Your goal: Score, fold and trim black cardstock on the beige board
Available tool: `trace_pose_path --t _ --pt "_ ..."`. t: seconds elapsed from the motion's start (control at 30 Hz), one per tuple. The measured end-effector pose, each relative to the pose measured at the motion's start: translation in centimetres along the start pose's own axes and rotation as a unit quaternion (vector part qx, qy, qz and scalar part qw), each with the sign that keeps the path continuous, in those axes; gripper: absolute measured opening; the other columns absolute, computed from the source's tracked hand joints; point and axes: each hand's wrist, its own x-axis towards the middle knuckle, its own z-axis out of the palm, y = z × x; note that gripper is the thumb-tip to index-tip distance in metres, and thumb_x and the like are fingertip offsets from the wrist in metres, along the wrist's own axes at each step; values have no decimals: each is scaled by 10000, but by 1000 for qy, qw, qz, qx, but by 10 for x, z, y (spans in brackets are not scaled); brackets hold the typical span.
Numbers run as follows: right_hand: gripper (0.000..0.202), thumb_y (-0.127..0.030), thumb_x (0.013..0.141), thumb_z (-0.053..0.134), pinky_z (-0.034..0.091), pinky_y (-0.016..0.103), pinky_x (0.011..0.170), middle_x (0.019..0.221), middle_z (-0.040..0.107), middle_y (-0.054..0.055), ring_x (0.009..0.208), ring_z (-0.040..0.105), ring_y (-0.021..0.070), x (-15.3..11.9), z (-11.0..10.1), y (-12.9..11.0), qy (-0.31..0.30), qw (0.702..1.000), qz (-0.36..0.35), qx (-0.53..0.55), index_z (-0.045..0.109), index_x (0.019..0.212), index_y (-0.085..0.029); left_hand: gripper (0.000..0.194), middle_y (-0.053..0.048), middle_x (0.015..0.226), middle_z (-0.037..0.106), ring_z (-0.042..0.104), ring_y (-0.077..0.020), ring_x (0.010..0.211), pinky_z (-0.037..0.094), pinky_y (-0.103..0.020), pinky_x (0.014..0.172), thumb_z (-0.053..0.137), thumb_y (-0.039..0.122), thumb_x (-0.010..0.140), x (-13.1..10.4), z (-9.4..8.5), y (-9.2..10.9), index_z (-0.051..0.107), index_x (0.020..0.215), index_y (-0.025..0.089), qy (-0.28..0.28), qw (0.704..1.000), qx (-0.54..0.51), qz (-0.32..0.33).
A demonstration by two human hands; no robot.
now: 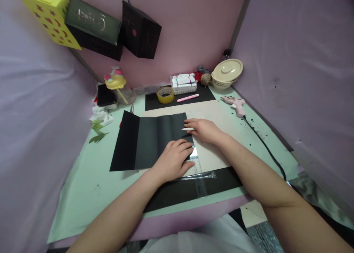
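A sheet of black paper [148, 142], creased into upright panels, lies across the middle of the table with its left panel tilted up. My left hand [174, 159] rests on its right part, fingers stretched out and pressing down. A clear ruler [197, 166] runs under or beside those fingertips along the paper's right side; its upper part is hard to make out. Between the fingers of my right hand [204, 130] is a slim white pen [188, 129], its tip pointing left over the paper's right edge. Beneath is a pale board [215, 149].
A pink glue gun [235, 104] with a black cord lies at right. Behind the paper are a tape roll [165, 95], a pink pen [188, 97], white markers [184, 84] and a lidded bowl [225, 76]. Green leaves [97, 132] lie left. Black boxes [141, 30] hang above.
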Motion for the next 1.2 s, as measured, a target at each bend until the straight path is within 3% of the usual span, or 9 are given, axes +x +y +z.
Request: trace_pose_path --t 0.97,1.2 --pt "301 -297 916 554 503 376 963 1375 573 -23 1201 587 213 0 -1 0 -1 1000 3 8 666 1195 -302 393 -86 1350 569 454 -280 1275 352 -452 1025 578 385 910 0 -1 0 568 1250 186 -1 1000 8 4" --pt "302 -298 913 555 495 370 977 1378 570 -27 1212 579 209 1 1 1 -1 1000 3 7 666 1194 -311 360 -110 1265 589 458 -287 1229 409 -432 998 567 352 920 1 1 8 573 1219 152 -3 999 40 0"
